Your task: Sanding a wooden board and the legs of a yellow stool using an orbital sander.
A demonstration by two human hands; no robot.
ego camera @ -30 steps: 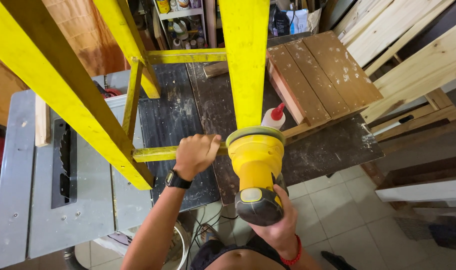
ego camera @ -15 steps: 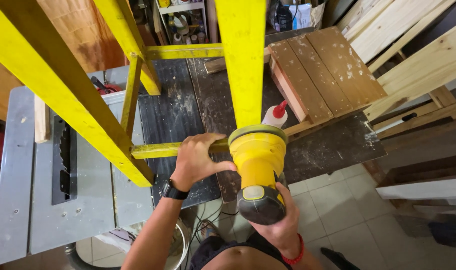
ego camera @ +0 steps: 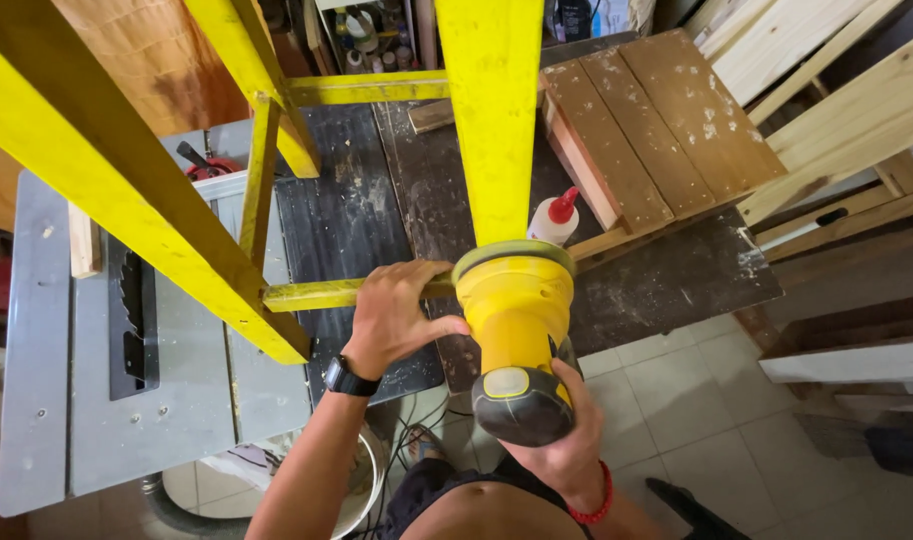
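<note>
Fingers of the right hand (ego camera: 566, 440) wrap the yellow sander (ego camera: 514, 335), pad against the upright of the yellow frame (ego camera: 491, 120). Left hand (ego camera: 394, 318) clamps the near crossbar, above the dusty worktop (ego camera: 666, 290). Paint looks intact; most sanding seems left.

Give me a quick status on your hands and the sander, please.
Left hand grips yellow frame rail. Right hand holds yellow sander, its pad against the upright board. Glue bottle behind, apart.
</note>
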